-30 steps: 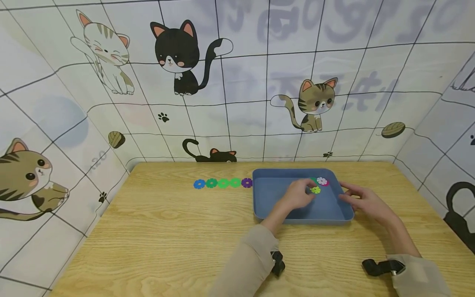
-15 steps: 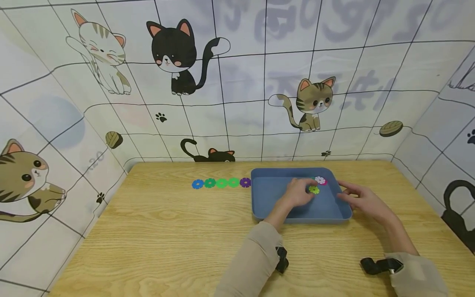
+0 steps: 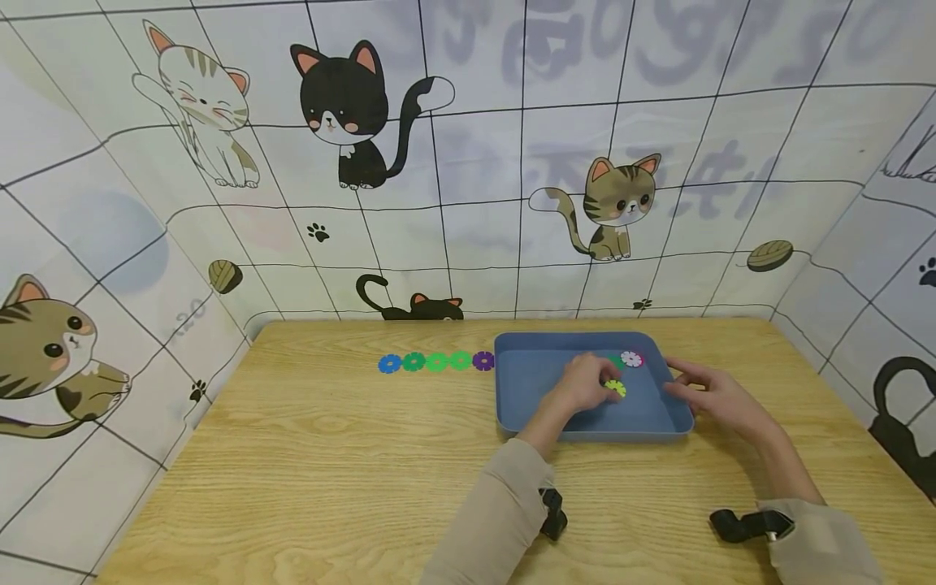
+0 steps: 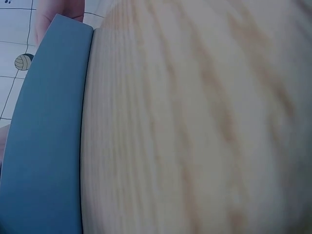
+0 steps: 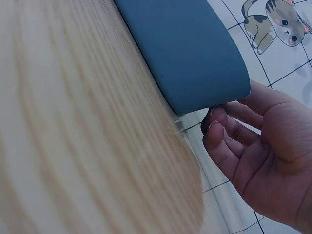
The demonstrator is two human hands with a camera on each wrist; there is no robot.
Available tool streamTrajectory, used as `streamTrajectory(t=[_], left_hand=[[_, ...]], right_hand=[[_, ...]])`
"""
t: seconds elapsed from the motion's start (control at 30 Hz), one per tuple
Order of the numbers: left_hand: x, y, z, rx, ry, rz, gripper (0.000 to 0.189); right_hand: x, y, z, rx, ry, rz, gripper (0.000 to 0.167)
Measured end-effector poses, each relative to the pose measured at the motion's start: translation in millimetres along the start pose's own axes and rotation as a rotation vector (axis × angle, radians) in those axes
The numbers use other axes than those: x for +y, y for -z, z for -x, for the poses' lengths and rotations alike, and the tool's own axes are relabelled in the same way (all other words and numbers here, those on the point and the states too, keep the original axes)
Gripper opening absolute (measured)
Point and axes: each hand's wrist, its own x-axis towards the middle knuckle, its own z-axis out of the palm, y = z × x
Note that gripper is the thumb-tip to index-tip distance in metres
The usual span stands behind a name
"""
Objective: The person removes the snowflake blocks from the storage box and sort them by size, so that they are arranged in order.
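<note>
A blue tray [image 3: 534,382] lies on the wooden table [image 3: 351,455]. My left hand [image 3: 585,382] reaches inside it and pinches a yellow-green snowflake disc [image 3: 617,389] between thumb and fingers. Just beyond, a green disc [image 3: 617,362] is partly covered by that hand, and a white disc [image 3: 631,359] overlaps a pink one. On the tray's right side, my right hand [image 3: 720,398] holds the rim, thumb and forefinger spread along it. The right wrist view shows its other fingers [image 5: 214,136] curled beside the tray's corner, with something dark at their tips.
Left of the tray, several discs lie in a row touching edge to edge: blue [image 3: 390,363], dark green [image 3: 413,361], light green [image 3: 437,362] and purple [image 3: 483,361], which sits right against the tray. A cat-print wall covering [image 3: 483,236] rises behind the table.
The yellow-green disc has come slightly toward me with my left fingers, away from the white and pink discs, and more of the green disc shows. My right hand stays at the rim.
</note>
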Motion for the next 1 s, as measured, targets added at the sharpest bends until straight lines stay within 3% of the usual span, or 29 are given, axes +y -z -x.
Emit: streamTrajectory(t=[0.13,0.4,0.67,1.0], left_hand=[[0.2,3.5,2.5,-0.006,-0.004,0.045,0.022],[-4.8,17.8,16.0,-0.033,-0.049,0.246,0.01],[-16.4,40.4,33.8,0.012,-0.112,0.322,0.013],[-36.7,75.6,62.2,0.099,-0.118,0.419,0.015]], right_hand=[[1,0,-0.4,0.001,-0.001,-0.005,0.064],[4,-1,-1.2,0.008,0.002,-0.012,0.065],[4,-1,-0.5,0.009,0.005,-0.011,0.066],[5,-3,-0.2,0.014,0.031,-0.02,0.064]])
